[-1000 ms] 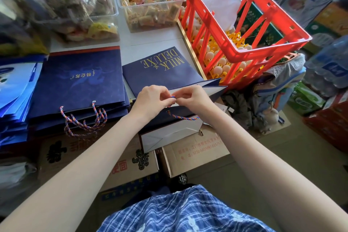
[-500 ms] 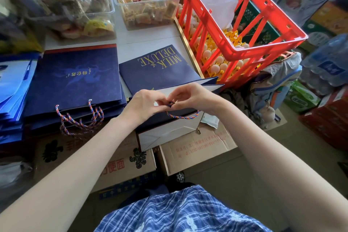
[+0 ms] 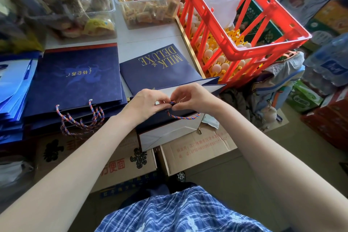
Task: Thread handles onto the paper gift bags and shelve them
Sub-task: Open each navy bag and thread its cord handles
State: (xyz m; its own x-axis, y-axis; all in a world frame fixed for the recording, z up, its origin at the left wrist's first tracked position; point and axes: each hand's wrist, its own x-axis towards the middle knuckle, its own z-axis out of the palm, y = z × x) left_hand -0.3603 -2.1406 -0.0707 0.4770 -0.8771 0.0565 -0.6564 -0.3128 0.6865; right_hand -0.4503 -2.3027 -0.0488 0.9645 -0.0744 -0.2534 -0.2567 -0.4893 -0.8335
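A navy paper gift bag (image 3: 169, 130) with a white inside lies open-mouthed over the table's front edge. A red, white and blue twisted cord handle (image 3: 183, 117) hangs in a loop from its near side. My left hand (image 3: 146, 102) and my right hand (image 3: 190, 97) meet over the bag's rim, and both pinch the cord's end (image 3: 172, 102) between fingertips. Under the bag lies a flat navy bag printed MILK DELUXE (image 3: 160, 69). To the left sits a stack of navy bags (image 3: 75, 79) with cord handles (image 3: 79, 118) hanging off the front.
A red plastic crate (image 3: 244, 24) holding eggs stands at the right. Two clear tubs of wrapped snacks (image 3: 146, 0) sit at the back. Light blue bags (image 3: 13, 84) are piled far left. Cardboard boxes (image 3: 197, 149) stand under the table edge. Goods crowd the floor on the right.
My hands have stayed together at the bag's rim, fingers working the cord's end. The view has shifted slightly; the cord loop still hangs below.
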